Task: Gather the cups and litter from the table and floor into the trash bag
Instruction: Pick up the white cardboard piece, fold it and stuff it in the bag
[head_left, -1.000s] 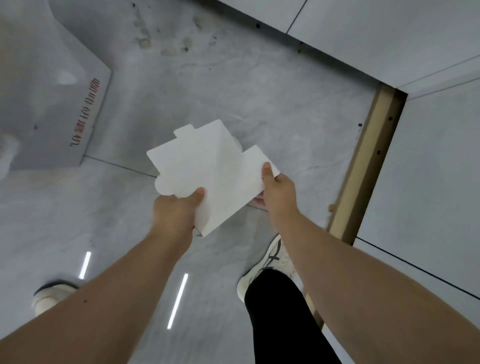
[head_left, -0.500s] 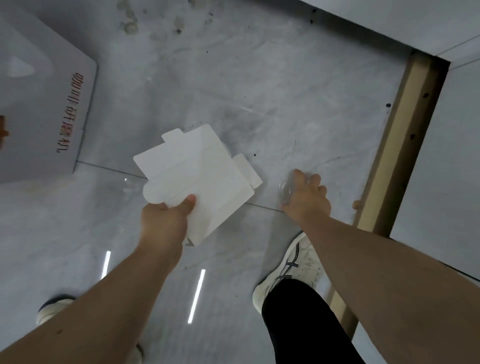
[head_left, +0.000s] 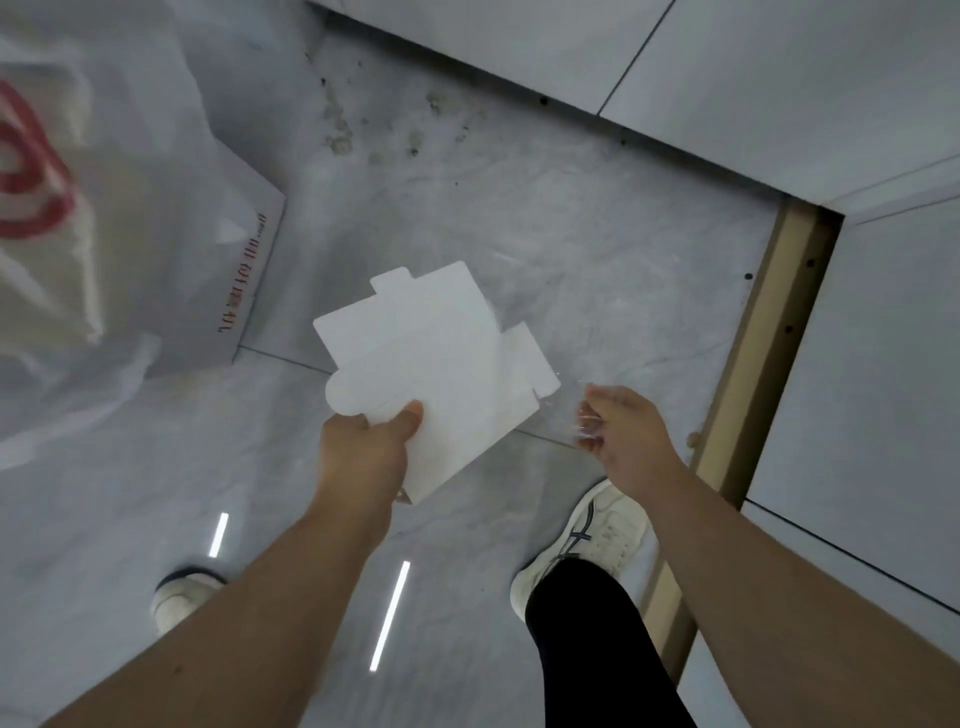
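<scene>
My left hand (head_left: 363, 452) grips a flattened white cardboard box (head_left: 441, 374) by its near edge and holds it above the grey floor. My right hand (head_left: 623, 431) is just to the right of the box, its fingers closed on a small piece of clear plastic wrap (head_left: 587, 423). A translucent white trash bag (head_left: 62, 249) with a red mark hangs at the left edge, blurred.
A white box with red lettering (head_left: 249, 270) lies on the floor beside the bag. A brass floor strip (head_left: 758, 353) runs along pale wall panels on the right. My white shoes (head_left: 587, 540) stand below my hands. Dirt stains mark the floor near the far wall.
My right hand let go of the cardboard, reached down to the floor, and has come up holding clear plastic wrap. The trash bag has come into view at left.
</scene>
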